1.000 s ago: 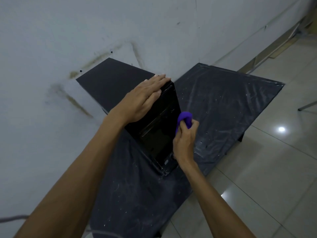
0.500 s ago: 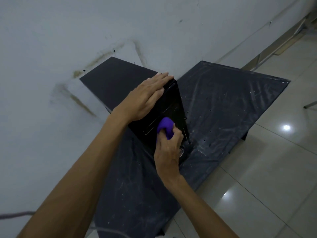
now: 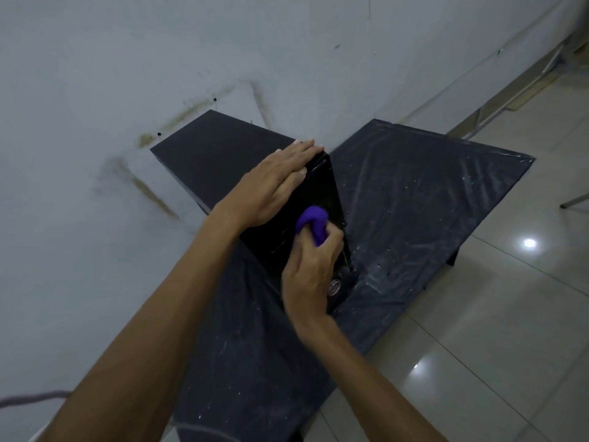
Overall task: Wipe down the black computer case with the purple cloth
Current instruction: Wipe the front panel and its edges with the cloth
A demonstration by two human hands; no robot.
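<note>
The black computer case (image 3: 220, 151) stands upright on a dark table, its back toward the wall. My left hand (image 3: 271, 186) lies flat, fingers straight, on the case's top near its front edge. Against the glossy front panel (image 3: 322, 199), my right hand (image 3: 310, 269) grips the bunched purple cloth (image 3: 314, 223) and presses it to the panel's middle. The panel's lower part is hidden behind my right hand.
The dark plastic-covered table (image 3: 414, 199) is scuffed and speckled white, and stands against a stained white wall (image 3: 159, 74). Tiled floor (image 3: 510, 314) lies to the right. A metal leg (image 3: 573, 200) shows at the right edge, and a grey cable (image 3: 28, 399) at the lower left.
My right hand has carried the purple cloth from the panel's right edge leftward onto the front panel's middle. My left hand has stayed flat on the case's top.
</note>
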